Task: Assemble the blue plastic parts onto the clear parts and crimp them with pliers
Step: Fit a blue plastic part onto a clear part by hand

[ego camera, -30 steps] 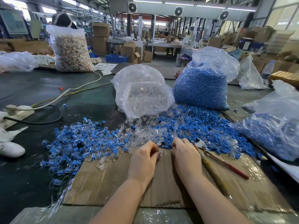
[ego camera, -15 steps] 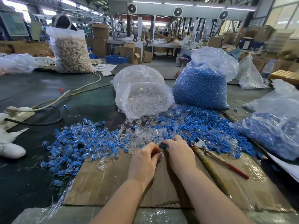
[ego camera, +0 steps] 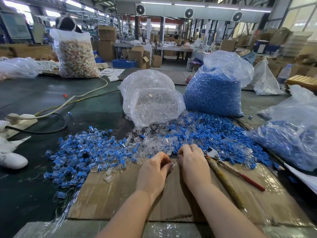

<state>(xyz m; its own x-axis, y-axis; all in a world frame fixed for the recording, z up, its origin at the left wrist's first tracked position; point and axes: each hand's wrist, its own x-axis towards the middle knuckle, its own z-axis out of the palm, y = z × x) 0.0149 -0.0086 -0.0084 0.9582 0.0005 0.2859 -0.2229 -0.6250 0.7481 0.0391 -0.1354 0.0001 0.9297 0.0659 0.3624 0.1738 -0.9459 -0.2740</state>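
Two bare hands are being held close together over a cardboard sheet (ego camera: 120, 200) laid on a dark desk (ego camera: 42, 100). The left hand (ego camera: 153, 172) is curled, and a small clear part (ego camera: 173, 163) is being pinched at its fingertips. The right hand (ego camera: 193, 162) is also curled, fingers bent down at the near edge of the loose parts; whether anything is being held in it cannot be told. Just right of the right hand, pliers (ego camera: 223, 169) are lying on the cardboard, jaws pointing away, one handle red-tipped. Loose clear parts (ego camera: 154, 141) are spread in front of the hands, spilling from an open bag of clear parts (ego camera: 151, 100). Loose blue parts (ego camera: 205, 133) are heaped to the right of them, below a full bag of blue parts (ego camera: 214, 93). To the left, a pile of joined blue-and-clear pieces (ego camera: 77, 155) is lying partly on the desk. Another bag with blue pieces (ego camera: 291, 140) is sitting at the far right. A white cable (ego camera: 82, 97) is running across the desk behind.
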